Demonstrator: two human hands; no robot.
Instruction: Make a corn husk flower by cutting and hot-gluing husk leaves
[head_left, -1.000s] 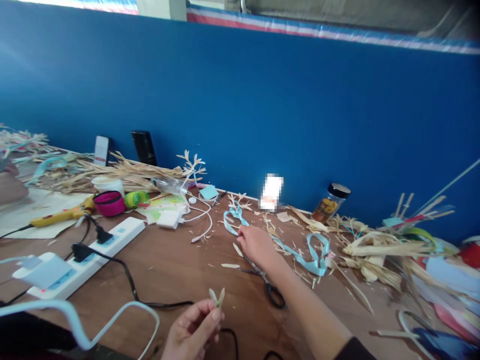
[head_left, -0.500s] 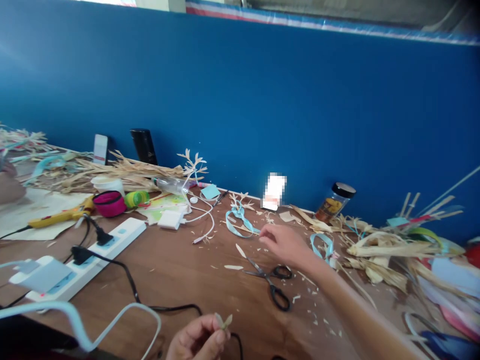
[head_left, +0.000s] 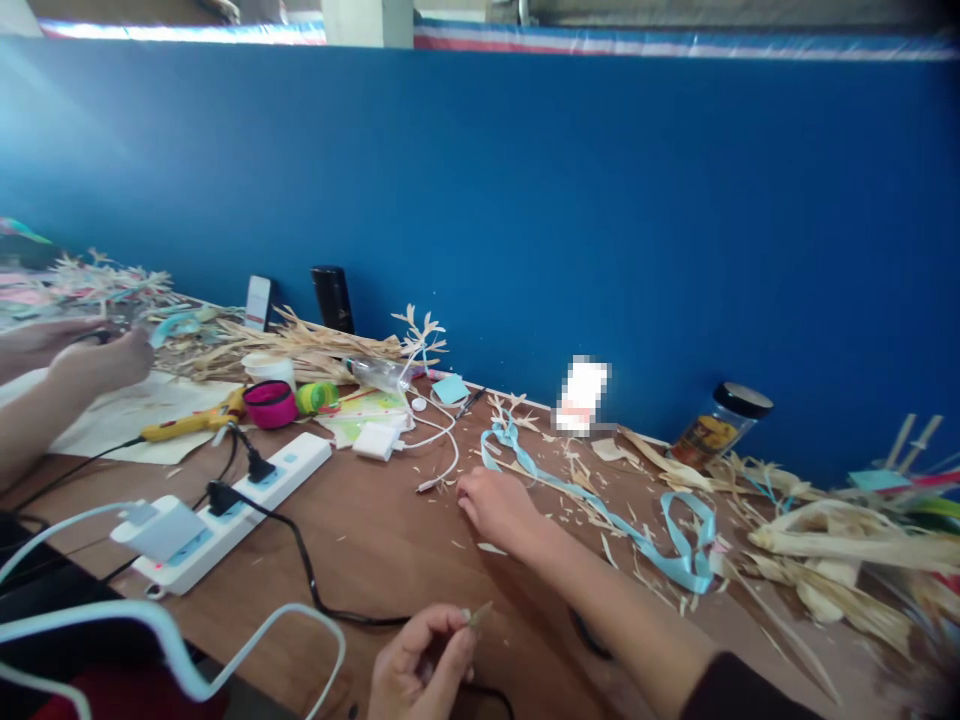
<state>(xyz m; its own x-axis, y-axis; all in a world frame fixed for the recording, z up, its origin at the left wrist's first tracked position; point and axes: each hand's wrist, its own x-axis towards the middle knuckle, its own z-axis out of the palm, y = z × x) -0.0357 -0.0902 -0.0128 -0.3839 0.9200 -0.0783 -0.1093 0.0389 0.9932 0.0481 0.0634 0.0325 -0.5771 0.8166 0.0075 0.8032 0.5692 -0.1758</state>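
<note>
Brown tabletop [head_left: 390, 530] behind a pale, pointed sliver [head_left: 481, 613]

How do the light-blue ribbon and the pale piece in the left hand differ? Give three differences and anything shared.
Colour: the ribbon is light blue; the pale piece is greenish-tan.
Size: the ribbon is long; the pale piece short.
Place: the ribbon lies looped on the table; the pale piece is pinched in the left hand.
Shared: both look thin.

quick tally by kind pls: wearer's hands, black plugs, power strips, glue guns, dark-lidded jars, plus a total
Wearer's hands (left hand, right hand): 2
Black plugs: 2
Power strip: 1
Glue gun: 1
Dark-lidded jar: 1
Total: 7
</note>
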